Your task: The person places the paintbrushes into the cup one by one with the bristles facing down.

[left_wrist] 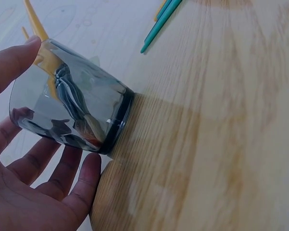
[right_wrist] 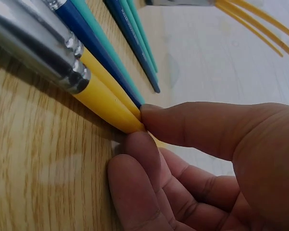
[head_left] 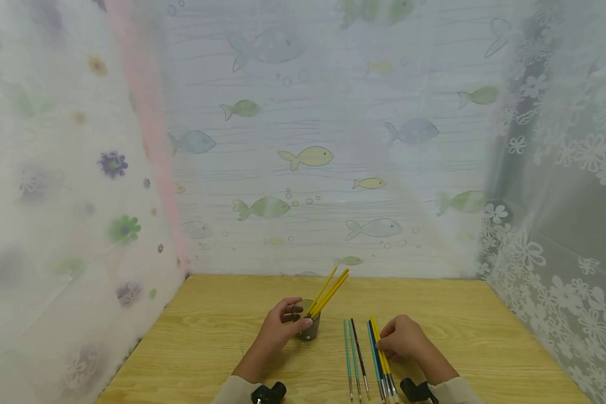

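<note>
My left hand (head_left: 279, 330) holds a smoky clear glass (left_wrist: 81, 106) upright on the table, with the thumb at its rim and the fingers round its far side. Several yellow paintbrushes (head_left: 333, 289) lean to the right in the glass, bristles down. Thumb and forefinger of my right hand (head_left: 405, 338) pinch two yellow paintbrushes (right_wrist: 108, 98) by their handles, low over the wood. Right against these lie a dark blue paintbrush (right_wrist: 98, 45) and a teal paintbrush (right_wrist: 116, 67), bristle ends toward me.
Between the glass and my right hand, two teal paintbrushes (head_left: 347, 350) and a dark-handled one (head_left: 358, 348) lie side by side on the wooden table (head_left: 207, 336). Sheer curtain with printed fish (head_left: 308, 157) hangs behind the table, and flowered curtains (head_left: 55, 224) hang at both sides.
</note>
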A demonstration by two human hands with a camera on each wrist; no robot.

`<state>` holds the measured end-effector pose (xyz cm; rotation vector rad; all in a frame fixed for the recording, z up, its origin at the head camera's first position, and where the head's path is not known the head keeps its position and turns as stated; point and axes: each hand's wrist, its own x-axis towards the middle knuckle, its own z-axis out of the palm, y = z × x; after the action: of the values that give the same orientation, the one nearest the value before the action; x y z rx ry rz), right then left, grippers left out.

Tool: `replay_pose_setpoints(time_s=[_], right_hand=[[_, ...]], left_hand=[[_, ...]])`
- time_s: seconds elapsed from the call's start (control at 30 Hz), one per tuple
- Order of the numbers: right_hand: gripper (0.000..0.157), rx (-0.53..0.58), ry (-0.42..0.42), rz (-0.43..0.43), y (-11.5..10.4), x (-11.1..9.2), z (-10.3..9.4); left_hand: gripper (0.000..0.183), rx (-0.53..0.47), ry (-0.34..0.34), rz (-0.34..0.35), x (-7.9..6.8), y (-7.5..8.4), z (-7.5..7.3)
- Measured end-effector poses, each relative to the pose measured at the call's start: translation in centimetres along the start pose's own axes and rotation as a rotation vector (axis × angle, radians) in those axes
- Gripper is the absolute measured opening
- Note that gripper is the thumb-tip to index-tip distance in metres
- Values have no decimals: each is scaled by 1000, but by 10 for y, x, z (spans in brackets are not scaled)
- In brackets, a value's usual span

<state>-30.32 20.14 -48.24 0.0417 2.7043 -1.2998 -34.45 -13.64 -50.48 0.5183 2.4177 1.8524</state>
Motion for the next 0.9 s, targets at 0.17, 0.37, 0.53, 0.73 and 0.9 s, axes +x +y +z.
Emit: replay_pose_setpoints(time_s=[0.17, 0.37, 0.53, 0.73, 0.9], right_hand=[[18, 11, -8, 0, 1, 1, 0], [16, 25, 18, 15, 3, 2, 2], [14, 27, 42, 25, 2, 2, 3], [15, 36, 54, 33, 0, 2, 1], [16, 43, 62, 18, -3, 2, -2]], left_hand=[[72, 11, -1, 3, 0, 0, -1], [72, 2, -3, 0, 1, -2, -1], [74, -1, -5, 2, 0, -3, -1], [72, 0, -4, -1, 0, 0, 1], [70, -9, -2, 0, -1, 2, 1]])
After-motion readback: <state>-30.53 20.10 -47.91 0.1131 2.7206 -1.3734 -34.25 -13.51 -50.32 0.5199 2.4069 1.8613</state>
